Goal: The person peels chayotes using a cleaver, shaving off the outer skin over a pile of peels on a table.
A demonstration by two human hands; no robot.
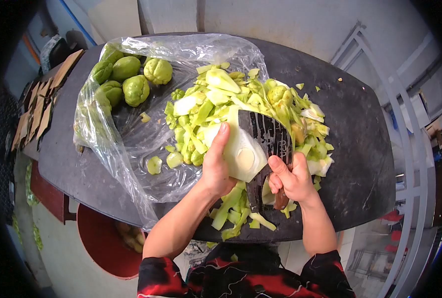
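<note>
My left hand [218, 166] grips a peeled, cut chayote [238, 171], its pale flat face and oval seed showing upward. In my right hand [295, 181] is a broad dark cleaver [273, 136], held by its brown wooden handle. The wet blade stands right beside the chayote; whether its edge touches the flesh I cannot tell. Beneath both hands spreads a heap of green peelings and cut chayote pieces [201, 111]. A few long peel strips [236, 211] lie at the table's near edge.
Whole green chayotes [136, 90] sit at the left in a clear plastic bag [131, 169] spread over the dark table [353, 134]. Below the table's left front stands a red tub [94, 243] with pale produce inside. White metal railings [410, 149] run along the right.
</note>
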